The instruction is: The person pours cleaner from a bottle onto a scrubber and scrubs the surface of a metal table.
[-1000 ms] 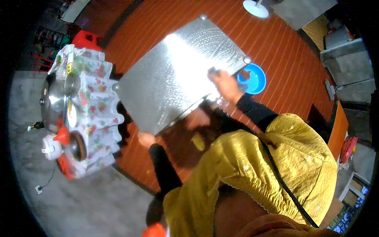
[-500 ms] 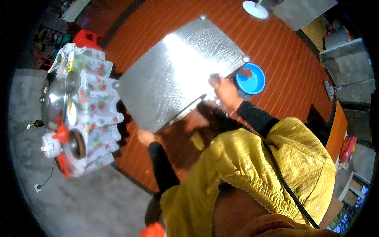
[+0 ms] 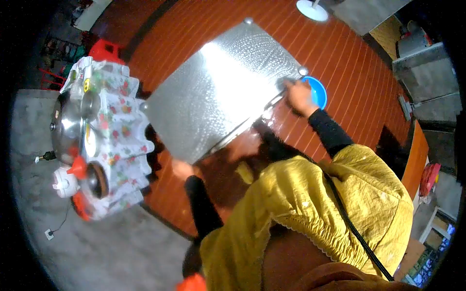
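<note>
A shiny metal-topped panel (image 3: 179, 114), with round knobs at its corners and whitish wet streaks over it, tilts in front of me. My left hand (image 3: 183, 169) is closed at its near left corner, slightly blurred. At the right edge, close to another corner knob, my right hand (image 3: 301, 98) is closed over a small dark pad-like thing pressed to the surface; its kind is too covered to name. Just behind that hand is a blue basin (image 3: 318, 92), partly hidden by it.
On the left, a table with a flowered cloth (image 3: 124, 128) bears a large lidded pan (image 3: 65, 128), a white appliance (image 3: 63, 183) and a red funnel (image 3: 77, 167). A red stool (image 3: 106, 51) is behind it. A white round base (image 3: 312, 10) stands on the reddish floor (image 3: 357, 77).
My right hand has slid right and away from me along the panel's edge, now covering part of the basin. My left hand stays at its corner.
</note>
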A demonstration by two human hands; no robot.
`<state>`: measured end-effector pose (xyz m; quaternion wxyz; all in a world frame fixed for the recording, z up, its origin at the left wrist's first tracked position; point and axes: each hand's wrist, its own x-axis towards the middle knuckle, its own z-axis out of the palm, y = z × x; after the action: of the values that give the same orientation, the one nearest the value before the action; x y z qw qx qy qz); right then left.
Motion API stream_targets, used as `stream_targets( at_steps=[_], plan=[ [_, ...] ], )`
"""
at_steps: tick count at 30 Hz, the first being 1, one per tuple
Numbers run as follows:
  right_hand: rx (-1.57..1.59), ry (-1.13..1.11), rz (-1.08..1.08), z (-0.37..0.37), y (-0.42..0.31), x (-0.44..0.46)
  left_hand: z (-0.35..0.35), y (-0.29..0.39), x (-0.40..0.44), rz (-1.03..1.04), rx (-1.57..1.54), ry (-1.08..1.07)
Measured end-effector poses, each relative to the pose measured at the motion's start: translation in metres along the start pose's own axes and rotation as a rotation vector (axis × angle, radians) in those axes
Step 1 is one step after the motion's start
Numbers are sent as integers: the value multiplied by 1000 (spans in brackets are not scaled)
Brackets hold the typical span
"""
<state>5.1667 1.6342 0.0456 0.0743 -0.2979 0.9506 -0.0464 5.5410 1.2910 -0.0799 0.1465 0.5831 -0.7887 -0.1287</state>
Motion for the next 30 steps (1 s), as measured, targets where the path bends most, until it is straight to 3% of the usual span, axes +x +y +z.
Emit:
stream_targets(
  at_steps=[3,6,8,10,12,16,17,19,20,22,25,26,27,28,29,30],
  plan=[
    [20,143,75,-2,34,15,-7,7,0,12,-50,32],
    [-92,164,-7,7,-15,18,-10,9,-5,33,-82,37],
    [55,209,-215,23,-56,24,-7,6,-2,54,-78,74],
    [64,259,-450,33,-103,31,-7,-3,2,286,188,72],
    [167,343,-560,31,-117,48,-22,12,1,268,225,-29],
    [141,503,-186,21,-42,139,-8,-7,6,177,211,19],
    [11,373,8,4,-18,154,-8,-4,6,155,239,41],
    [58,602,52,-2,20,165,-16,6,3,116,277,60],
    [44,595,48,-3,20,162,-25,21,0,33,194,0],
    [-7,582,-46,8,-6,157,-25,21,1,-56,109,-63],
    [273,432,-320,19,-99,130,-17,14,-2,18,-114,61],
    [330,313,-396,24,-134,118,-17,12,-3,7,-108,65],
    [390,367,-559,38,-168,104,-15,6,0,7,-10,3],
    [575,55,-487,61,-204,91,-16,3,4,9,85,-55],
    [733,191,-802,64,-221,62,-21,10,-2,116,292,-17],
    [678,251,-947,62,-230,29,-22,14,0,115,294,-7]
  ],
)
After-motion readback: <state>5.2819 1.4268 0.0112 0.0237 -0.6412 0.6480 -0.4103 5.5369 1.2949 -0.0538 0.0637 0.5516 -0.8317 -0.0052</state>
